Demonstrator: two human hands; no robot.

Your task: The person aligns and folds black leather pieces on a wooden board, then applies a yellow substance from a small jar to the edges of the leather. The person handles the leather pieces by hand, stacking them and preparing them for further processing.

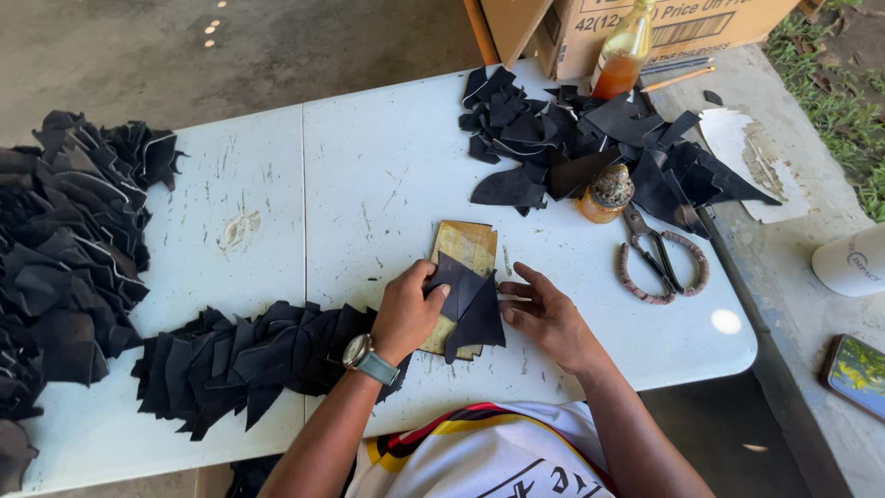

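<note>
Cataloguing the white folding table (pixel 387 175), we found our left hand (pixel 406 314) pressed flat on a pair of black leather pieces (pixel 470 309), thumb and fingers spread and resting on the upper piece, not clamped around it. Our right hand (pixel 544 314) lay just beside them, fingers stretched out and held loosely together, their tips touching the right edge of the leather. The pieces overlapped and lay on a small tan board (pixel 468 247) near the table's front middle. A wristwatch (pixel 361 355) sat on the left wrist.

Also entered: a row of cut black pieces (pixel 240 364) at the front left, touching the left forearm; a large heap of folded black pieces (pixel 64 249) at the far left edge; a scattered pile of black offcuts (pixel 590 138) at the back right. Near that pile stood a small amber jar (pixel 606 194) and, further back, a bottle of orange liquid (pixel 622 55). Scissors with wrapped handles (pixel 659 258) lay right of the jar. A cardboard box (pixel 645 23) stood behind the table.
</note>
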